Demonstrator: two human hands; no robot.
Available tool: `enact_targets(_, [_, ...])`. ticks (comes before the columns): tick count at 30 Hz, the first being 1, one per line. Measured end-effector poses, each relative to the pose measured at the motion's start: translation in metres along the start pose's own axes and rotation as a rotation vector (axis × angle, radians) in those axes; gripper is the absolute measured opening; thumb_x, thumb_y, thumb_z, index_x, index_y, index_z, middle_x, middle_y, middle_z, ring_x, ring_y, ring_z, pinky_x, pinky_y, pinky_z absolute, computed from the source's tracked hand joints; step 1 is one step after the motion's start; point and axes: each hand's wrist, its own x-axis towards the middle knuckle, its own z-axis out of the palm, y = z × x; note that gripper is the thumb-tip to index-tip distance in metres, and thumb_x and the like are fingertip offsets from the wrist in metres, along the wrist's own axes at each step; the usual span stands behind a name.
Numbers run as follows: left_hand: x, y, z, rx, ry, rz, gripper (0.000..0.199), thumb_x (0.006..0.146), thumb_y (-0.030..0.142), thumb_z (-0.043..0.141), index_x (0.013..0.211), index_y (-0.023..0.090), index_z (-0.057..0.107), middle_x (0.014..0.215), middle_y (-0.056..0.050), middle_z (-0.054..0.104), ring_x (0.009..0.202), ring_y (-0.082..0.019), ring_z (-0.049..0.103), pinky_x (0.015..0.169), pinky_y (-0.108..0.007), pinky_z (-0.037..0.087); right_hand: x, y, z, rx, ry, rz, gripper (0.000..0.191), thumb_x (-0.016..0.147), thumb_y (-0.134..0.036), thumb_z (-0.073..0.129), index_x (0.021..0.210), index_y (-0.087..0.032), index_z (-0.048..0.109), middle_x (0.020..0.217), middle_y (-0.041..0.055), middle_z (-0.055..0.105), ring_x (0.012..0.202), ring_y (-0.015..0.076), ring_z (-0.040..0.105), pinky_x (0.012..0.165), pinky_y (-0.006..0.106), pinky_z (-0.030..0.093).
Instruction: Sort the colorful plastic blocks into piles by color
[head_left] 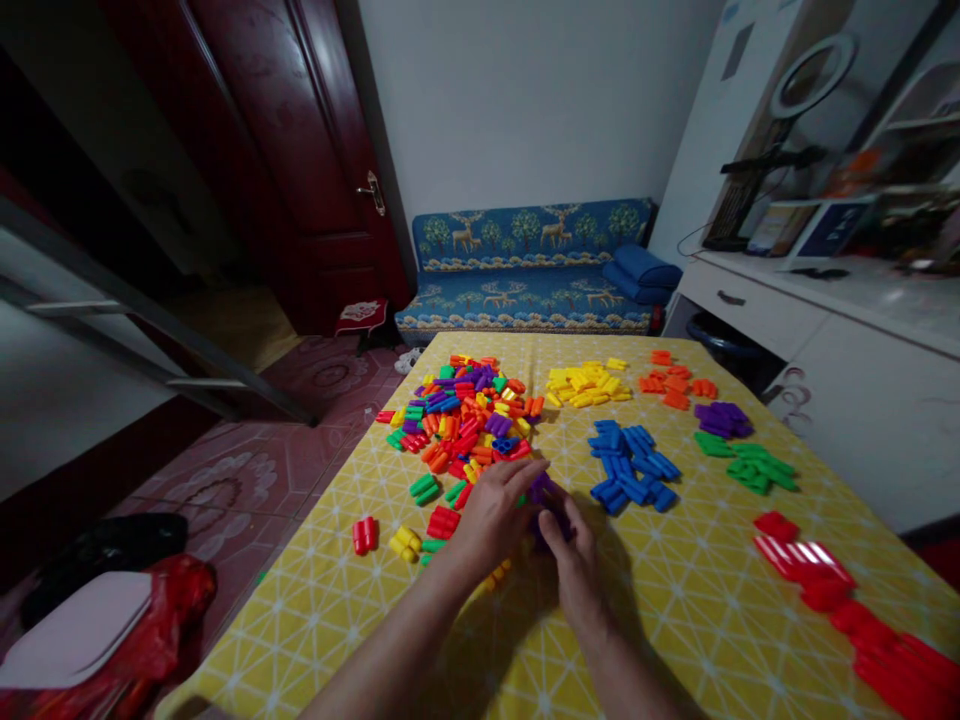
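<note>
My right hand is closed around purple plastic pieces near the middle of the table. Close beside it, my left hand reaches over the front edge of a mixed heap of coloured pieces, fingers bent toward the purple ones; its fingertips are partly hidden, so its hold cannot be made out. Right of the hands lies a blue pile. A red piece and a yellow piece rest left of my left forearm.
On the yellow tablecloth are separate piles of yellow, orange, purple and green pieces. Red pieces run along the right side. A blue sofa stands behind the table, a white cabinet at right.
</note>
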Motion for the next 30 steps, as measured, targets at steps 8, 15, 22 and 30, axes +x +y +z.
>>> enact_targets(8, [-0.021, 0.019, 0.003, -0.2, -0.026, -0.092, 0.057, 0.076, 0.002, 0.051, 0.127, 0.022, 0.06, 0.112, -0.007, 0.069, 0.103, -0.02, 0.062, 0.09, -0.03, 0.052, 0.003, 0.008, -0.005, -0.04, 0.076, -0.004, 0.033, 0.077, -0.049, 0.068, 0.1, -0.026, 0.071, 0.104, 0.0052, 0.073, 0.099, 0.0242, 0.067, 0.083, 0.035, 0.054])
enact_targets(15, [0.013, -0.023, -0.003, 0.284, -0.12, -0.171, 0.038, 0.084, 0.008, 0.048, 0.112, 0.021, 0.07, 0.119, -0.008, 0.068, 0.107, -0.026, 0.056, 0.093, -0.04, 0.047, 0.001, 0.001, -0.001, -0.137, 0.098, 0.077, 0.052, 0.08, -0.056, 0.063, 0.119, -0.022, 0.063, 0.083, 0.0038, 0.071, 0.047, 0.0131, 0.051, 0.042, 0.026, 0.04])
enact_targets(22, [0.007, -0.025, 0.007, -0.009, 0.091, -0.3, 0.025, 0.083, 0.012, 0.057, 0.098, 0.019, 0.075, 0.096, -0.007, 0.073, 0.091, -0.021, 0.065, 0.083, -0.031, 0.051, -0.004, -0.006, 0.002, -0.14, 0.037, 0.005, 0.066, 0.074, -0.053, 0.071, 0.13, -0.022, 0.056, 0.102, 0.0072, 0.071, 0.067, 0.0177, 0.064, 0.05, 0.025, 0.049])
enact_targets(30, [-0.013, 0.008, 0.016, -0.491, 0.117, -0.369, 0.027, 0.087, 0.026, 0.059, 0.108, 0.016, 0.073, 0.095, -0.006, 0.076, 0.085, -0.021, 0.07, 0.08, -0.03, 0.054, 0.002, 0.0, -0.003, -0.164, 0.022, -0.144, 0.049, 0.089, -0.052, 0.053, 0.13, -0.025, 0.06, 0.134, 0.0084, 0.061, 0.128, 0.0251, 0.053, 0.106, 0.042, 0.044])
